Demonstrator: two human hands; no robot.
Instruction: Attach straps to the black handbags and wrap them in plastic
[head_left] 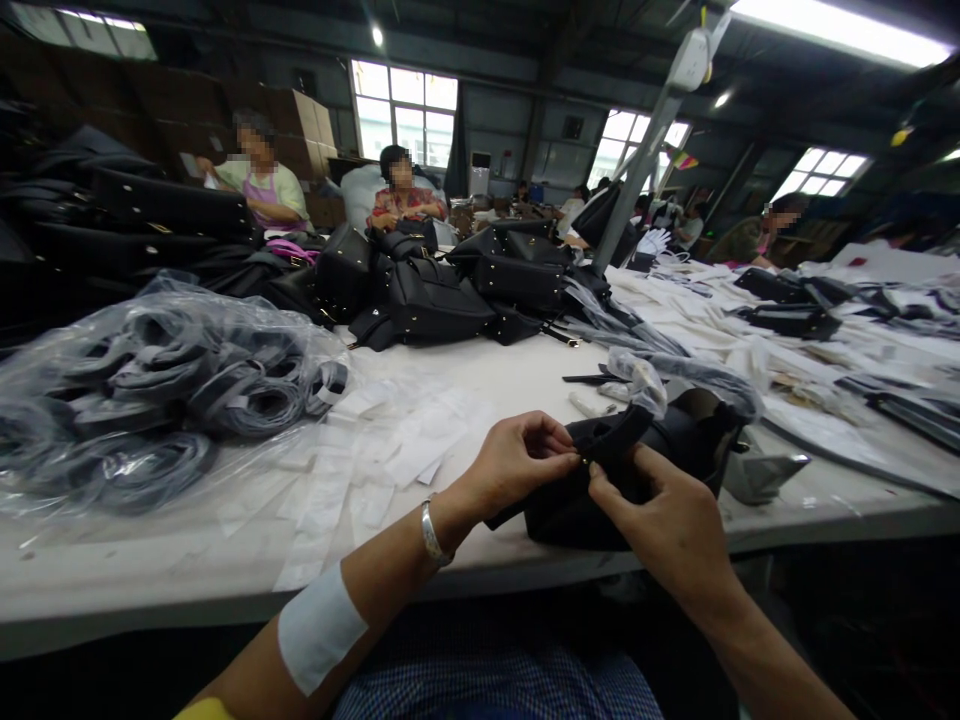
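Observation:
A black handbag (592, 500) lies at the near edge of the white table (225, 560), straight in front of me. My left hand (517, 462) pinches a black strap (611, 438) of the bag between thumb and fingers. My right hand (667, 520) grips the same strap from the right, fingers curled, resting on the bag's top. A small metal fitting shows between the two hands. A silver bangle sits on my left wrist.
Clear plastic bags of coiled grey straps (150, 390) lie at the left. White paper slips (390, 440) are scattered mid-table. Piles of black handbags (442, 290) stand at the back. Other people sit across the table. A slanted metal pole (637, 180) rises at the right.

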